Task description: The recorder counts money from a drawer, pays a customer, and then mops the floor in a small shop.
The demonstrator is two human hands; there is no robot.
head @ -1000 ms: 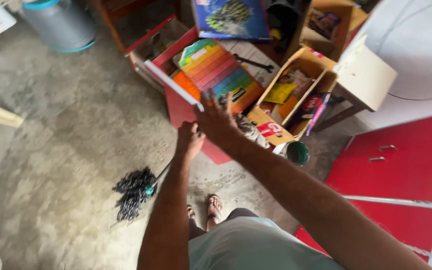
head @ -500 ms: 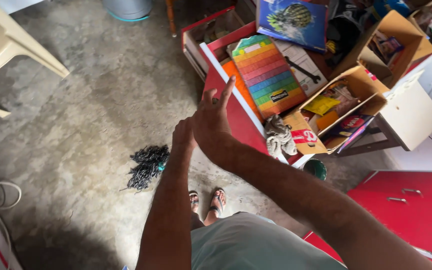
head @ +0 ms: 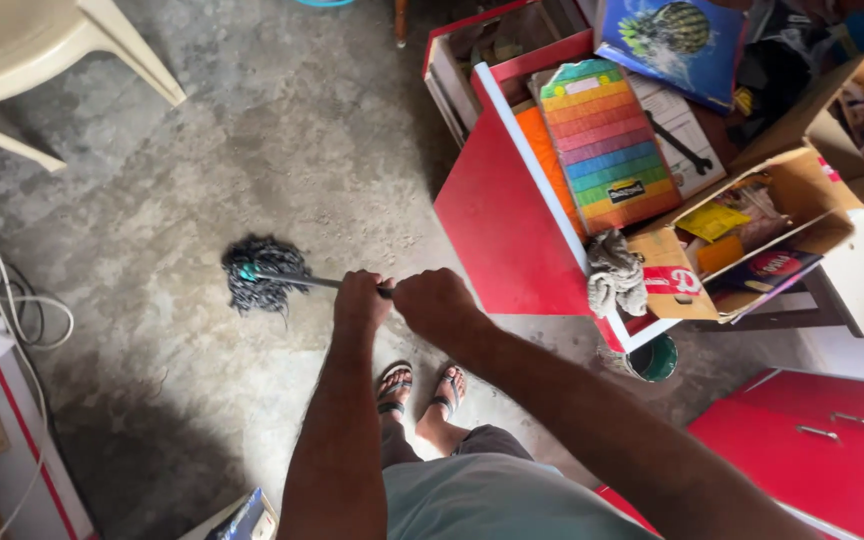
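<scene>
A mop with a dark stringy head rests on the grey concrete floor, its thin dark handle running right toward me. My left hand is closed around the handle. My right hand is closed around it too, just behind the left, thumb side up. My feet in sandals stand below the hands.
A red open drawer or panel holds a rainbow-striped booklet and a grey rag. Cardboard boxes of clutter sit at the right, a red cabinet lower right. A plastic chair stands upper left, cables at left.
My right hand came down from the white edge of the red drawer and closed on the mop handle beside the left. The view tilted down; the mop head lies further left of me.
</scene>
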